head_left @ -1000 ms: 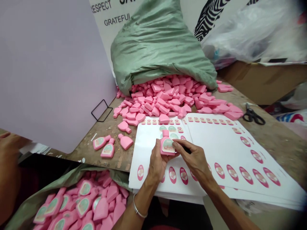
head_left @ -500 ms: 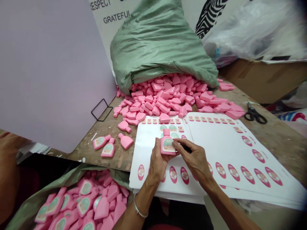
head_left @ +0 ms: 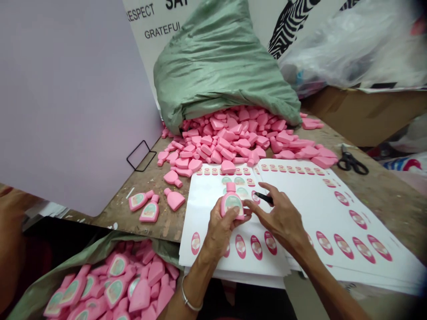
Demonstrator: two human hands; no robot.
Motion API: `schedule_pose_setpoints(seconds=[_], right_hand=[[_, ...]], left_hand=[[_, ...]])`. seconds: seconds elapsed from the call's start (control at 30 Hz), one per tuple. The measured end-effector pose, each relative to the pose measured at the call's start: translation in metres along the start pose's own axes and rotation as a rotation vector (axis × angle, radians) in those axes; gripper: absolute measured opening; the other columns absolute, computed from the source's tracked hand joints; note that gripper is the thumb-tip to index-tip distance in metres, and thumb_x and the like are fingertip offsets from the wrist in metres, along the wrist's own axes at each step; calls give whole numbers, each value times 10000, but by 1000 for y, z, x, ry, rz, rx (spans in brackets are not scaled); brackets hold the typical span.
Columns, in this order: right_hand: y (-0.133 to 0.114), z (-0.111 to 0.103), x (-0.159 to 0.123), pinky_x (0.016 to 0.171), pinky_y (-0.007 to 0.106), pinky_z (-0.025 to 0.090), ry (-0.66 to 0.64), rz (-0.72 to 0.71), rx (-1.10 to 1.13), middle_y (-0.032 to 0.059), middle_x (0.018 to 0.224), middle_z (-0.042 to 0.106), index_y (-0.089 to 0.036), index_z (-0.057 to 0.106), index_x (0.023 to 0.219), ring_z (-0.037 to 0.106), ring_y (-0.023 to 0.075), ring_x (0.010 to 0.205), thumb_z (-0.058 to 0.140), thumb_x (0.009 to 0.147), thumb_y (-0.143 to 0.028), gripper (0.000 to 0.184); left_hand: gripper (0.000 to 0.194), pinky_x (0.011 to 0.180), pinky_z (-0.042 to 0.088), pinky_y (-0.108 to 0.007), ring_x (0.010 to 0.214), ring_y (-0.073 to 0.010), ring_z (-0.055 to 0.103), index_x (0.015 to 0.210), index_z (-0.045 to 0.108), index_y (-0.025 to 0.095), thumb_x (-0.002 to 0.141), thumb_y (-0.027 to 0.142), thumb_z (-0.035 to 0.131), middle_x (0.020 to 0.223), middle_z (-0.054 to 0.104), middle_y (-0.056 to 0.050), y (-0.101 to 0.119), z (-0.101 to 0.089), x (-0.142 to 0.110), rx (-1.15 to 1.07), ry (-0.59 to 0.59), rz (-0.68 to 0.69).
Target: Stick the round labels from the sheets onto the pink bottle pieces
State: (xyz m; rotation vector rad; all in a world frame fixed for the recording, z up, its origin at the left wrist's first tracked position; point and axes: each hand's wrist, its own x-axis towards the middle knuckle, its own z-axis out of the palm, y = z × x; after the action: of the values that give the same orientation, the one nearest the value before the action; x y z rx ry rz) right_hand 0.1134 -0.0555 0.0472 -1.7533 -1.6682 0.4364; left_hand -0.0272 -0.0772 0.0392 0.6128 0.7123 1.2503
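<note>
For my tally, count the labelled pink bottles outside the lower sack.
3 visible: one bottle in the left hand, two more lying on the table left of the white sheets. The pile may hide others.

pink bottle with mint-green label, black tool, white sheets with pink ovals, green sack

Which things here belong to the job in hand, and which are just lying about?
Likely part of the job:
pink bottle in the left hand
black tool in the right hand
sticker sheets
piled bottles

Apparently just lying about:
scissors
cardboard box
clear plastic
</note>
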Motion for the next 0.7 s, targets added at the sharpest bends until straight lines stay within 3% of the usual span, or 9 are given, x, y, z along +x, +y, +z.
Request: schedule_pose_setpoints(seconds=[0.1, 0.23, 0.3, 0.37, 0.47, 0.57, 0.7], right_hand=[[1, 3, 5, 841, 398, 478, -288, 24, 303, 95, 1136, 583, -246, 425, 1336, 571, 260, 1016, 669, 675, -580, 780], [5, 15, 20, 795, 339, 479, -513, 41, 465, 52, 977, 618, -202, 528, 1226, 591, 210, 893, 677, 672, -558, 676], [10, 22, 37, 748, 325, 470, -474, 62, 419, 48, 905, 623, -178, 570, 1159, 589, 199, 827, 641, 692, -585, 624], [14, 31, 61, 723, 325, 455, -327, 89, 297, 63, 906, 630, -166, 583, 1113, 588, 206, 815, 597, 710, -616, 605], [14, 52, 98, 737, 359, 434, -104, 65, 50, 102, 991, 632, -177, 557, 1105, 580, 258, 905, 615, 671, -627, 628], [6, 77, 122, 773, 401, 406, -4, 49, -22, 154, 1034, 619, -163, 541, 1048, 533, 325, 1019, 678, 603, -608, 644], [2, 92, 130, 796, 398, 381, 5, 82, 84, 171, 1021, 610, -170, 540, 876, 498, 332, 1054, 680, 617, -564, 492]], left_hand=[[306, 747, 520, -305, 758, -156, 626, 1008, 587, 130, 739, 239, 685, 863, 640, -55, 3, 1, -7, 99, -79, -56], [381, 644, 523, -285, 683, -170, 641, 1070, 561, 120, 741, 278, 670, 864, 658, -92, 11, -7, -19, 201, -131, -148], [385, 662, 534, -308, 706, -179, 644, 1045, 557, 117, 737, 321, 666, 949, 652, -123, 19, -20, -24, 218, -93, -149], [408, 705, 541, -342, 743, -191, 645, 1042, 542, 135, 723, 356, 668, 1004, 642, -123, 29, -41, -27, 302, 26, -99], [444, 758, 529, -380, 779, -222, 644, 1064, 530, 171, 680, 334, 682, 955, 643, -79, 47, -81, -27, 686, 372, 57], [455, 890, 473, -436, 956, -270, 605, 1129, 516, 187, 688, 229, 619, 1037, 608, -77, 60, -119, -24, 1098, 647, 245], [629, 1045, 338, -492, 1267, -318, 394, 1313, 369, 110, 697, 93, 499, 1298, 447, -173, 65, -144, -23, 1449, 631, 382]])
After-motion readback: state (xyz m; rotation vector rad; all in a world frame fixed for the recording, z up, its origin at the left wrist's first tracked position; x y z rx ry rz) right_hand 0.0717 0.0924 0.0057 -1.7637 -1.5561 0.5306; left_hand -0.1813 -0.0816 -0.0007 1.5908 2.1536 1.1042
